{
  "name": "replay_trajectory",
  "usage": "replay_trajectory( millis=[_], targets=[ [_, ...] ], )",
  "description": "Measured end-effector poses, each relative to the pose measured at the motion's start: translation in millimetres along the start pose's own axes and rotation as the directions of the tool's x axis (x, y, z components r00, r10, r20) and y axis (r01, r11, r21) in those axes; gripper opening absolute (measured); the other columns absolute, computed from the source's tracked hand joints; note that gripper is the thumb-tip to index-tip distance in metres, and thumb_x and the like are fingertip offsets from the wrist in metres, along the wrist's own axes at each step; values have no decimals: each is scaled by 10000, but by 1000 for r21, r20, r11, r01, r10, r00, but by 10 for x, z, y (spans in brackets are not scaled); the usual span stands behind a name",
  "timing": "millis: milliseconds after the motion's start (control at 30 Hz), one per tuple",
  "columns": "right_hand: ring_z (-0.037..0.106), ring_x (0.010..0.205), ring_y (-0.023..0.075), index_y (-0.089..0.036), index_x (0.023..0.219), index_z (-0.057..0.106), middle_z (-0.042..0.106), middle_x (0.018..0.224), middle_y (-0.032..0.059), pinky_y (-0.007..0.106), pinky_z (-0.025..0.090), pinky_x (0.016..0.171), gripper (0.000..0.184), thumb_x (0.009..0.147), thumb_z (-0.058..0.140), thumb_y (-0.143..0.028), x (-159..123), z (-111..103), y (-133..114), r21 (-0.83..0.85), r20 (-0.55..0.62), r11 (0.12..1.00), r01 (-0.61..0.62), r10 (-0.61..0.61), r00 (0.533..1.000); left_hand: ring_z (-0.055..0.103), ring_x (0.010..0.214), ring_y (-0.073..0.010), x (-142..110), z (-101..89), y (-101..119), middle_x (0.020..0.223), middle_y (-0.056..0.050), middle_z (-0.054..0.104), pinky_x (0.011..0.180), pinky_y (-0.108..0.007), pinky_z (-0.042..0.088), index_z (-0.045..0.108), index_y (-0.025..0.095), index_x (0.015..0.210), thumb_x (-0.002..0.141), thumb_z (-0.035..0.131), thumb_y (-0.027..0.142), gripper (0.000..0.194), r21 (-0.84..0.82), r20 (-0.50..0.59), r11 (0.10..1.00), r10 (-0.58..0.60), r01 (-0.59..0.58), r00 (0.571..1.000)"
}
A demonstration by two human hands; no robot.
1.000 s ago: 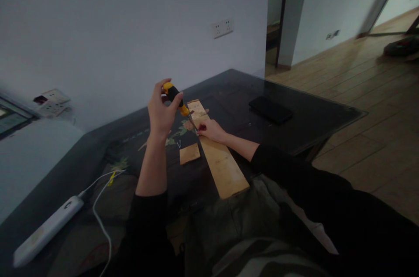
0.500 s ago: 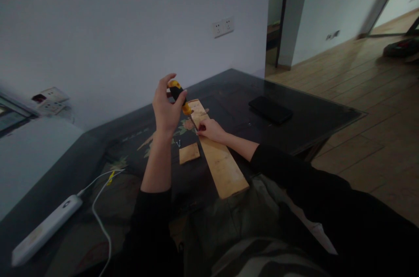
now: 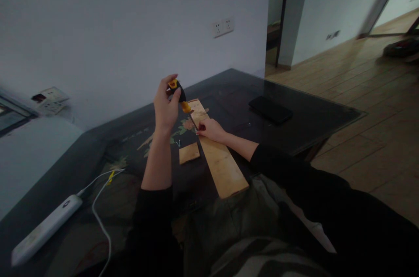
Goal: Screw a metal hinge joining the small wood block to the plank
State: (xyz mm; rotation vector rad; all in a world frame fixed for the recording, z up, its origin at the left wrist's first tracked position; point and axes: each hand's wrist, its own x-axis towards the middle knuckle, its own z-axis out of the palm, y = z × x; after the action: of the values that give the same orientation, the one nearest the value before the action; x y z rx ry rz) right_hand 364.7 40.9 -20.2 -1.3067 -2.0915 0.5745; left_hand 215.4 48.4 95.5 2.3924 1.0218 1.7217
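Observation:
My left hand (image 3: 166,104) is wrapped around the yellow-and-black handle of a screwdriver (image 3: 185,106). The shaft slants down to the right toward a long wooden board (image 3: 223,164) lying on the dark table (image 3: 262,137). My right hand (image 3: 211,130) rests on the board with its fingers pinched at the screwdriver's tip; whatever is between them is hidden. To the left of the board lies a small square piece of wood (image 3: 189,153). A couple of screws (image 3: 178,143) lie just beyond that piece.
A black phone (image 3: 270,109) lies on the right part of the table. At the left is a white power strip (image 3: 47,229) with a white cable (image 3: 100,220). Wall sockets (image 3: 223,27) are on the wall behind the table.
My left fingers have shifted on the screwdriver handle, and the handle looks slightly turned. My right hand and the board stay in place.

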Motion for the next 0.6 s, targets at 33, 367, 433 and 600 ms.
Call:
replay_trajectory(
  millis=[33, 367, 433, 600],
  targets=[
    [630, 846, 171, -155, 894, 721, 731, 939, 69, 261, 383, 700, 140, 866, 737, -291, -2, -2, -2, -7, -1, 1000, -1, 1, 1000, 658, 1104, -220, 4, 2, -1, 1201, -74, 657, 952, -369, 562, 594, 286, 1261, 943, 623, 365, 329, -24, 22, 1000, 9, -8, 1000],
    [619, 828, 163, -147, 901, 713, 728, 946, 71, 264, 381, 695, 158, 872, 727, -301, -5, 16, 9, -37, -5, 999, 20, -20, 1000, 644, 1113, -223, -30, 82, -25, 1183, -60, 654, 961, -397, 547, 527, 297, 1250, 869, 708, 266, 423, -33, -75, 998, -64, 62, 995],
    [620, 843, 165, -148, 902, 713, 729, 958, 72, 265, 379, 698, 158, 871, 728, -302, -7, 15, 11, -46, -5, 999, 26, -26, 1000, 626, 1156, -232, -5, 57, -47, 1217, -67, 644, 983, -402, 536, 555, 288, 1223, 868, 697, 244, 385, -31, -65, 998, -52, 50, 997],
    [628, 860, 167, -161, 905, 716, 729, 961, 65, 259, 385, 711, 152, 872, 721, -309, -4, 25, 22, -59, 3, 998, 17, -17, 1000, 608, 1187, -233, 24, 10, 17, 1246, -70, 655, 1003, -382, 526, 612, 263, 1195, 884, 646, 230, 314, 1, -2, 1000, -27, 27, 1000]
  ],
)
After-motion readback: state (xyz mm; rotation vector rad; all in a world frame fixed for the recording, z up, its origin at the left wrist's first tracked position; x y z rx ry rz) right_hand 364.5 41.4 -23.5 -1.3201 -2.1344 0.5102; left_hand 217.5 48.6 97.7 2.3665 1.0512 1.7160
